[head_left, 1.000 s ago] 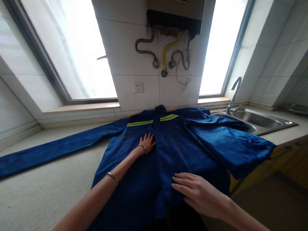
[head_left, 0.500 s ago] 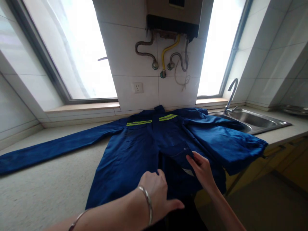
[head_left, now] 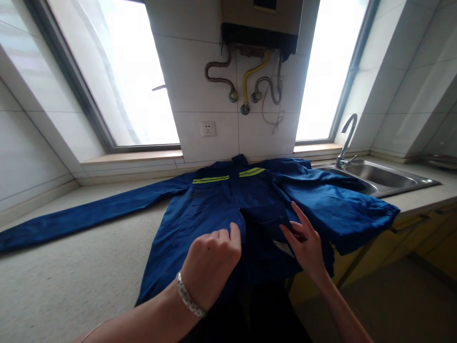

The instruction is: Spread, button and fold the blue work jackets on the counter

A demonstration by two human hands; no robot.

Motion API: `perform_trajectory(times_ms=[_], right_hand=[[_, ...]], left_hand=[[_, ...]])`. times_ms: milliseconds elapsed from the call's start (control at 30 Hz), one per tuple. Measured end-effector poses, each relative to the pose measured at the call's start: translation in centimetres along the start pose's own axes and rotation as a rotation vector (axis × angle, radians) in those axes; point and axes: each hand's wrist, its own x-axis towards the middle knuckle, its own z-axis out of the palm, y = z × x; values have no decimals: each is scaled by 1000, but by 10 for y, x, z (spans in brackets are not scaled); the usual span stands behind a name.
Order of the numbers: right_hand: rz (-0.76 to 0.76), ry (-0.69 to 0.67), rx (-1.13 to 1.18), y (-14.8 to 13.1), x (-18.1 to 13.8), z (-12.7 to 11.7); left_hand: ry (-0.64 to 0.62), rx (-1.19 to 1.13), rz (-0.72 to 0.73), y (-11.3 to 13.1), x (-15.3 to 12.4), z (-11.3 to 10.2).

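A blue work jacket [head_left: 210,209] with yellow reflective stripes lies face up on a speckled counter [head_left: 71,267], its collar toward the wall. One sleeve stretches far left; the other is folded across toward the sink. My left hand [head_left: 210,259], a bracelet on its wrist, is closed on the edge of the jacket's left front panel near the centre opening. My right hand [head_left: 303,238] pinches the edge of the right front panel, index finger pointing up, with a pale label showing under it.
A steel sink [head_left: 378,176] with a curved tap [head_left: 346,138] sits at the right. Behind the jacket are a tiled wall with a socket [head_left: 207,128], pipes under a water heater [head_left: 260,24], and two bright windows. Yellow cabinets run below the counter at right.
Both hands left their flat rest on the jacket and moved to the centre opening. Each now grips a front panel edge, and the panels have been pulled slightly apart.
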Motion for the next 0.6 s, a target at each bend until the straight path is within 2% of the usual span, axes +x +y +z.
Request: perform_trajectory(times_ms=[67, 167, 233, 333, 433, 533, 600], right_hand=[[-95, -165, -31, -5, 0, -2], [-215, -432, -74, -13, 0, -4], [-241, -494, -80, -16, -1, -5], [-221, -467, -80, -15, -4, -4], [-179, -382, -103, -12, -8, -2], [-162, -276, -114, -11, -11, -2], [-202, -185, -123, -13, -11, -2]], left_hand=[[-52, 69, 88, 1, 5, -1], [-203, 55, 342, 2, 13, 12], [-248, 31, 395, -1, 17, 22], [-236, -42, 400, -11, 20, 27], [-164, -180, 406, -19, 24, 23], [-49, -320, 305, -21, 28, 21], [27, -417, 206, -21, 31, 21]])
